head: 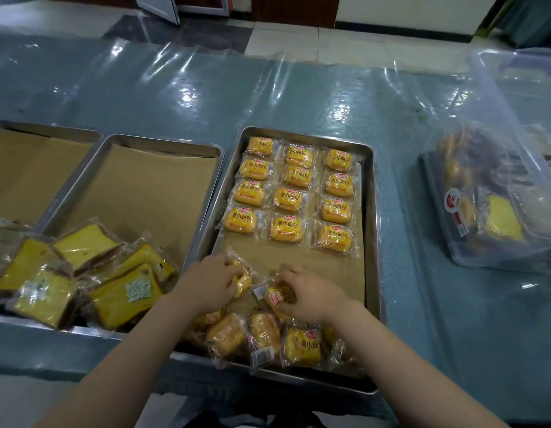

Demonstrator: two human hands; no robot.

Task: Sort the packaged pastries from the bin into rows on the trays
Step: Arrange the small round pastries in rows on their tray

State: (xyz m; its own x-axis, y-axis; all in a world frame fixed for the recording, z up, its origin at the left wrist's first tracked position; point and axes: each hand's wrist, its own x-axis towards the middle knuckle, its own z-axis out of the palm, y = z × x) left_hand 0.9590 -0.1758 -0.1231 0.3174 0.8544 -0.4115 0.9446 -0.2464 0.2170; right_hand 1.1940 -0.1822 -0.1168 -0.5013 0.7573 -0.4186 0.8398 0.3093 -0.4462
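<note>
A steel tray (371,230) lined with brown paper holds several rows of small yellow bread packets (288,199), three across. A loose heap of the same packets (265,338) lies at the tray's near end. My left hand (206,281) is closed on one bread packet (241,281) over the bare paper. Beside it, my right hand (308,293) grips another packet (275,298) by its near end. The clear plastic bin (496,193) with more pastries stands at the right.
A middle tray (163,146) with brown paper carries a pile of wrapped yellow cake slices (82,273) at its near left. A third paper-lined tray (36,128) sits at the far left. Clear plastic sheeting covers the blue-grey table (237,94).
</note>
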